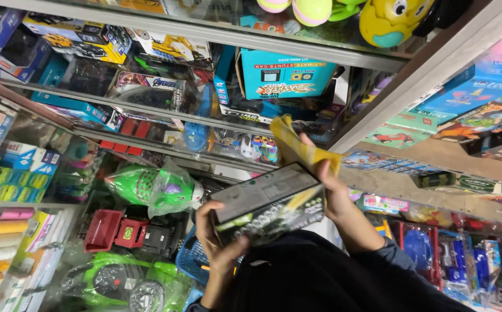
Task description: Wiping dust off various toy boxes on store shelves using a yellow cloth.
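Toy box (pixel 269 203), dark with a green-printed side, sits at frame centre in front of the glass shelves (pixel 205 124), long axis running from 8 o'clock up to 2 o'clock, broad face to the camera. Left hand (pixel 216 242) clasps its lower end at 8 o'clock, fingers wrapped under; green bagged toy (pixel 155 188) lies beyond at 10 o'clock. Right hand (pixel 335 193) grips the upper end at 2 o'clock, pinching a yellow cloth (pixel 300 147) against it; both hands equally near.

Glass shelves (pixel 147 110) on metal rails fill the far wall, a wooden shelf (pixel 447 159) stands right, all crammed with boxed toys (pixel 285 75).
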